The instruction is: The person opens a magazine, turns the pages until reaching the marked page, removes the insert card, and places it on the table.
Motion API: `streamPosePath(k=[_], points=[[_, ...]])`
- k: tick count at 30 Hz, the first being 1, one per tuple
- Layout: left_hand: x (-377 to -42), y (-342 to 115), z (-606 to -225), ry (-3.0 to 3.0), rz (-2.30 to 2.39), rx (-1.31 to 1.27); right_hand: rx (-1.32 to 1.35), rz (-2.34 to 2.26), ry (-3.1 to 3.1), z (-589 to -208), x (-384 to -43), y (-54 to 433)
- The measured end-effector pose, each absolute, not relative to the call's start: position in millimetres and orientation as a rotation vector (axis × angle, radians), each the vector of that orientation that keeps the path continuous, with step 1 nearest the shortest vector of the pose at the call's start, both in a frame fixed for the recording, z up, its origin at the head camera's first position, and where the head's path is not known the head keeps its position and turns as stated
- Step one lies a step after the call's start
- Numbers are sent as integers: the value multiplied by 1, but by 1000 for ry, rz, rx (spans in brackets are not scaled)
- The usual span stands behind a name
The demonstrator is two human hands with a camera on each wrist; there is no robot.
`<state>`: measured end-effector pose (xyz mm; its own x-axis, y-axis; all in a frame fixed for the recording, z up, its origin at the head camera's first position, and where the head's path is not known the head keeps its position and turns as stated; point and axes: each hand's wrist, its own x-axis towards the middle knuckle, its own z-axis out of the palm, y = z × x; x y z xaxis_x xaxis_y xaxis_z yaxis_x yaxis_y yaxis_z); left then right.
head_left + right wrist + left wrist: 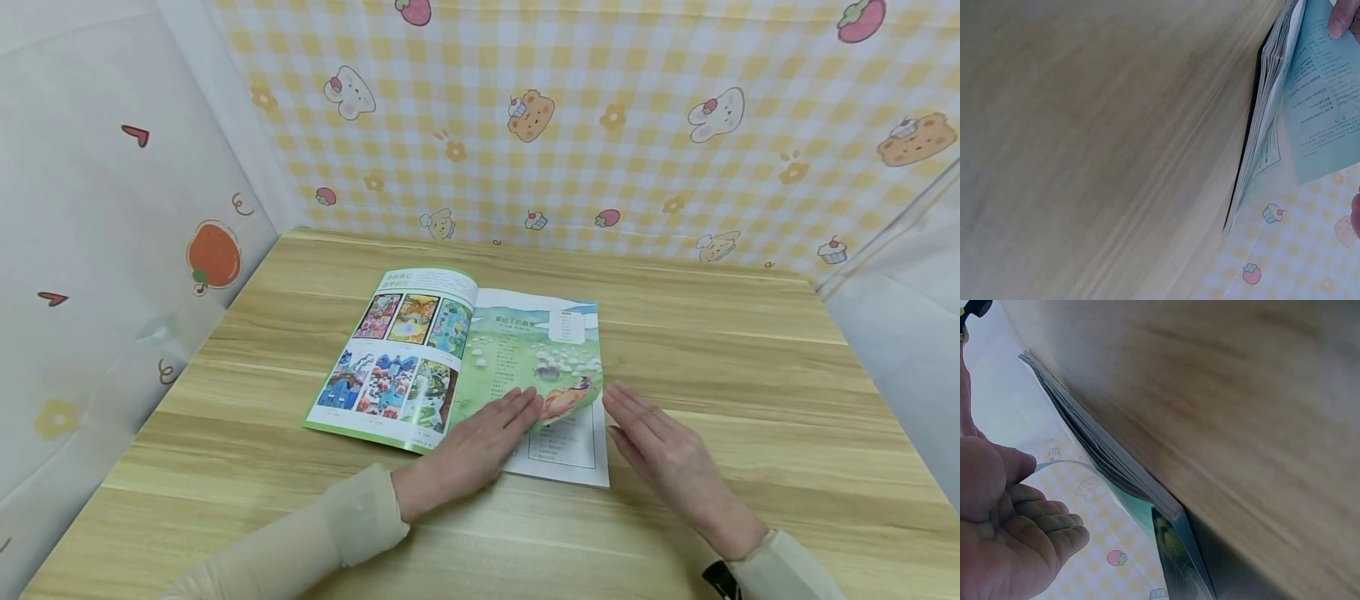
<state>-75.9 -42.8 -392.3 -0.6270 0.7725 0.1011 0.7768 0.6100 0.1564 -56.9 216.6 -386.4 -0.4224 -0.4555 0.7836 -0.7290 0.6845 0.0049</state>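
Nearest, at 7 o'clock from the magazine, lies the left cream sleeve (300,533). At 5 o'clock, the left hand (480,446) pinches the lifted leaf (562,406), thumb beneath and fingers above. At 4 o'clock, the right hand (667,462) has extended fingers, free of any hold, just beside the leaf's edge; contact I cannot tell. The magazine (468,367) lies spread mid-table on the wood-grain tabletop (720,383). Its glossy left page, at 9 o'clock, arches, with six bright paintings in two rows and green trim. The lifted leaf shows a green meadow, white sheep and an orange-clad figure; its corner curls at 4 o'clock, baring framed print. Beyond, at 12 o'clock, hangs yellow gingham cloth (570,158) printed with bears and strawberries.
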Motion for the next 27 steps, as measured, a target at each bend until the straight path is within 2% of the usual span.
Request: streamPosePath(k=[27], points=[[-86,-51,-392,-2703,-487,-1234,1047,426,-2708,-399,-46,206]])
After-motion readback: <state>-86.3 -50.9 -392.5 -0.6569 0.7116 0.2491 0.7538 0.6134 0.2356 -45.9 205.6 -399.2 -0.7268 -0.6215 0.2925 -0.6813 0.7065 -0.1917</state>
